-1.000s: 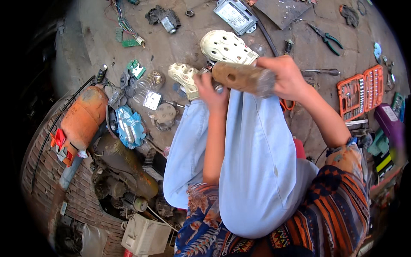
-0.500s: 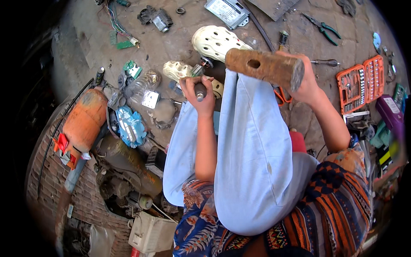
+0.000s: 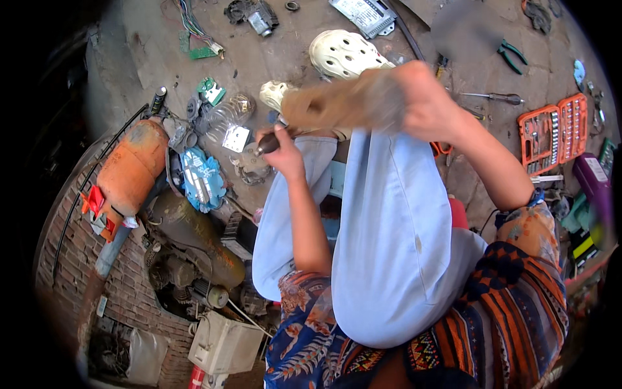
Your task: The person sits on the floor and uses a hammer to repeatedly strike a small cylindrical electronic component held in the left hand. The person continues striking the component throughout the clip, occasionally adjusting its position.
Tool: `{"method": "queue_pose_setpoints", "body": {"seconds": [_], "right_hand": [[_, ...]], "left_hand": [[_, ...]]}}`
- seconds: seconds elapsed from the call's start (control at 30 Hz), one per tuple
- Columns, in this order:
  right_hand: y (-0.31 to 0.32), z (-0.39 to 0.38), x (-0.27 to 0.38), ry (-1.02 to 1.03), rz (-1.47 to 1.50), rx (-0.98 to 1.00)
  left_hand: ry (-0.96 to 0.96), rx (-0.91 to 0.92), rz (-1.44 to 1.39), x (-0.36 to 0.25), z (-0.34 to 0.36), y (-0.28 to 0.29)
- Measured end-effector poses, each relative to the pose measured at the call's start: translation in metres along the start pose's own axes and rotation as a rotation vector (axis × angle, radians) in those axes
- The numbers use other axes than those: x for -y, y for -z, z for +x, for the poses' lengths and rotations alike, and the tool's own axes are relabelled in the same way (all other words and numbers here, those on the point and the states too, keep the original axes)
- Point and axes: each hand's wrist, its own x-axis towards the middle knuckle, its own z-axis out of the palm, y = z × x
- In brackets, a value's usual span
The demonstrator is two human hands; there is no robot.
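My right hand (image 3: 427, 104) is closed on a hammer. Its thick, rusty brown hammer head (image 3: 337, 107) is smeared by motion and reaches left in front of the clogs. The hammer's handle is hidden behind my fingers. My left hand (image 3: 286, 159) is wrapped round a tool with a dark rounded handle (image 3: 267, 143), whose far end is hidden. A cream clog (image 3: 343, 53) on my right foot shows above the hammer head, and the other cream clog (image 3: 273, 94) is partly covered by it. Whatever lies between my feet is hidden.
An orange socket set (image 3: 540, 142) lies open at the right, near a screwdriver (image 3: 504, 98) and pliers (image 3: 513, 57). A silver metal box (image 3: 366, 16) rests at the top. On the left are an orange cylinder (image 3: 133, 165), a blue crumpled packet (image 3: 202, 178) and small parts.
The hammer and my right hand have moved left, nearer my left hand. My left hand has turned, so the dark handle now points to the left. The view has shifted slightly.
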Motion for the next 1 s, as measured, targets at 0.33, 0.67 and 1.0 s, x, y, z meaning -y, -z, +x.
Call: {"method": "queue_pose_setpoints", "body": {"seconds": [0.33,0.67,1.0], "right_hand": [[0.027,-0.043,-0.026,-0.391,0.068,-0.302],[0.020,-0.066,-0.026,-0.457,0.166,-0.267],[0.025,-0.064,-0.026,-0.430,0.125,-0.350]], "left_hand": [[-0.360,0.064,0.043,-0.019,0.005,-0.002],[-0.244,0.124,-0.055,-0.036,-0.012,-0.045],[-0.144,0.103,0.049,-0.033,-0.009,-0.061]]}}
